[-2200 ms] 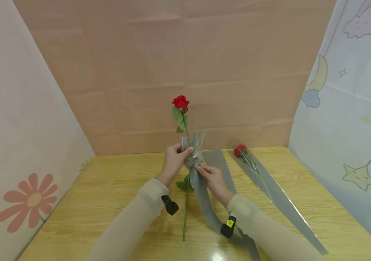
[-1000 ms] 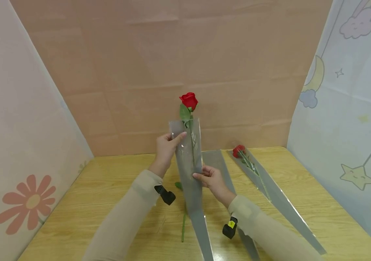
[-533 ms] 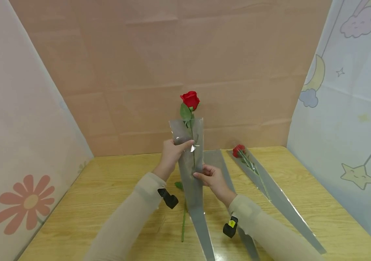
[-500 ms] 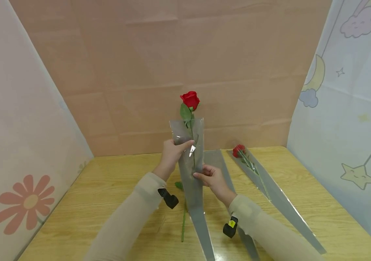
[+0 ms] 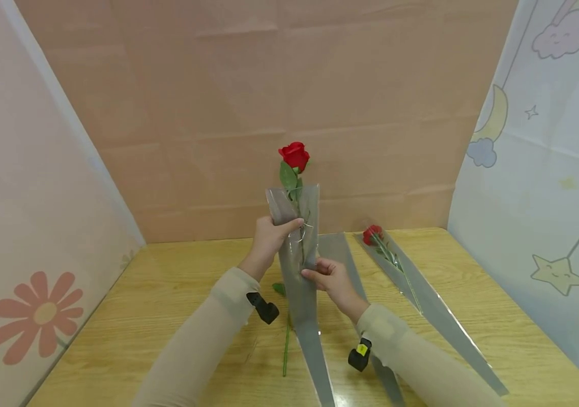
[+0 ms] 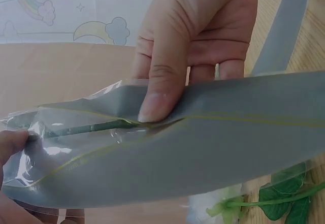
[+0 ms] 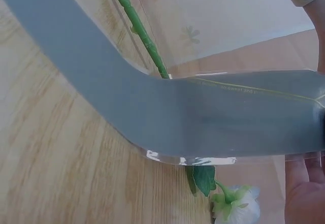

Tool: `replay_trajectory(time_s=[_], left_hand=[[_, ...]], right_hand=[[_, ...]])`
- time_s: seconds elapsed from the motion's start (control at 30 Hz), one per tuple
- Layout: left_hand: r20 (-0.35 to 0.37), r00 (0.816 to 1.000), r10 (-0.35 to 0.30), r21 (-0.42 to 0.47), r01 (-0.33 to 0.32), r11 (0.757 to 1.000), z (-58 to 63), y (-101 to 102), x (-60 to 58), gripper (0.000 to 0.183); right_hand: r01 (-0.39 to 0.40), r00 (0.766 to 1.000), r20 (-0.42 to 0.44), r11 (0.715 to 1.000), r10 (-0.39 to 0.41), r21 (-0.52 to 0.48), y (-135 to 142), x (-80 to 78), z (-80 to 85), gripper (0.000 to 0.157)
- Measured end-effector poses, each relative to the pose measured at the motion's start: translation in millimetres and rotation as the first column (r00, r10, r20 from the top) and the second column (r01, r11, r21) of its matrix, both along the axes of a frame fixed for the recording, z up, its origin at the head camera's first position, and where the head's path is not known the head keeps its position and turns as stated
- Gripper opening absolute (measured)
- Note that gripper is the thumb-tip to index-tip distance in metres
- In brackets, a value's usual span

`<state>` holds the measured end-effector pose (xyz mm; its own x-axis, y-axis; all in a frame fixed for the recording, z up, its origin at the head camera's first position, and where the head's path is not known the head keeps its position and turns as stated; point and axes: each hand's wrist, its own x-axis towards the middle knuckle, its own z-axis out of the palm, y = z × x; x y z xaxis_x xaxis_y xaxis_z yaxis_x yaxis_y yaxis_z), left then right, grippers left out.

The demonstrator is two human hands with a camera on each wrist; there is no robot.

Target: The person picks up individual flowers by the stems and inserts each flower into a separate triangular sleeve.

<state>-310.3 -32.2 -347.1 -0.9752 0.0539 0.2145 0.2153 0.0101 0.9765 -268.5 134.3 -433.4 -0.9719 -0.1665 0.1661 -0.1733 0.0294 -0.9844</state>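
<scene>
A red rose (image 5: 294, 156) stands upright in a long tapered sleeve (image 5: 303, 305), grey at the back and clear in front. Its bloom and upper leaves rise above the sleeve's top edge; part of the stem shows through the clear film. My left hand (image 5: 269, 240) grips the sleeve's upper part, thumb across the front over the stem. Lower down, my right hand (image 5: 332, 282) pinches the sleeve at its right edge with thumb and fingers. Behind the sleeve lies a white flower (image 7: 238, 206) with a green stem (image 7: 137, 26); in the head view its bloom is hidden.
On the wooden table (image 5: 167, 316), a second red rose (image 5: 372, 234) lies in its own grey sleeve (image 5: 452, 322) at the right. Another flat grey sleeve (image 5: 337, 249) lies between, partly under my right forearm. A brown backdrop (image 5: 218, 113) stands behind the table.
About two seconds ago the sleeve was bunched around the stem in both hands; now it is stretched out flat and upright. Over the last half second, the rose has tipped slightly left, the hands barely moving.
</scene>
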Motion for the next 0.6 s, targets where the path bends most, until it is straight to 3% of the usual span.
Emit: replay_trajectory(time_s=[0.23, 0.6], left_hand=[[-0.009, 1.0, -0.026, 0.017, 0.027, 1.0, -1.7, 0.5, 1.3, 0.039], [-0.058, 0.997, -0.049, 0.004, 0.05, 0.999, -11.5, 8.3, 8.1, 0.032]], right_hand=[[0.078, 0.995, 0.069, 0.992, -0.071, -0.1, -2.2, -1.9, 2.6, 0.007], [0.144, 0.989, 0.073, 0.956, -0.13, -0.256, -7.7, -1.3, 12.0, 0.022]])
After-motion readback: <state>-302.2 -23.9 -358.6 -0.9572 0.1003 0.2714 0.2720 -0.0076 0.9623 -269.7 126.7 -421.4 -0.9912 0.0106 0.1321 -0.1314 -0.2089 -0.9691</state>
